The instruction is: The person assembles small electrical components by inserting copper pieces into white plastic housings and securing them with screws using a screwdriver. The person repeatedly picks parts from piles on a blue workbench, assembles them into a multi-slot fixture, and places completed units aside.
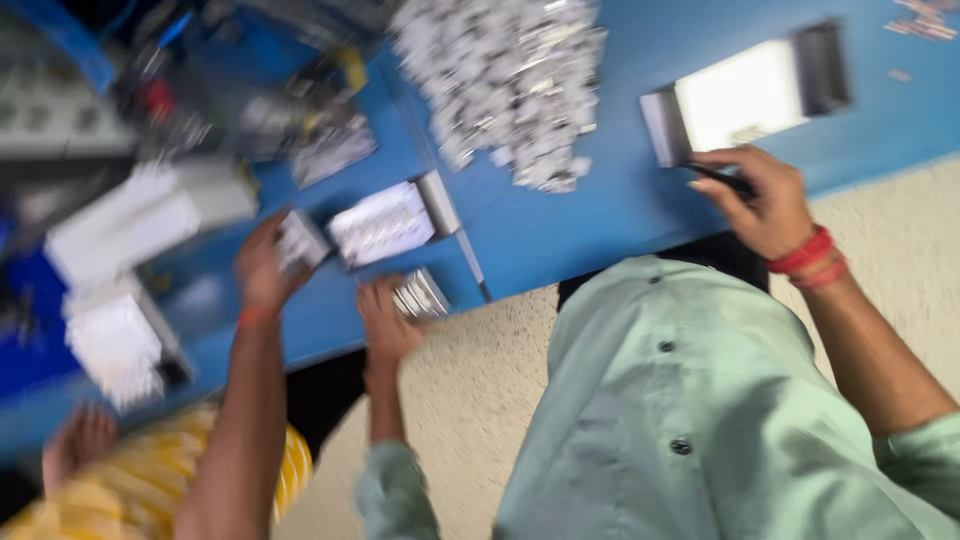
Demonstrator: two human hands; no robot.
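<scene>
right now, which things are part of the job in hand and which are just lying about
In hand: right hand gripping a dark tool at the right tray; left hand touching a silvery piece.
Lying about: middle tray; heap of silvery parts; white stacks. A co-worker's hand works separately.

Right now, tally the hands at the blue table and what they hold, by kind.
Own hands: 2, left hand and right hand
Co-worker's hand: 1
Silvery pack: 2, and
Dark stick: 1
Total: 6
</scene>
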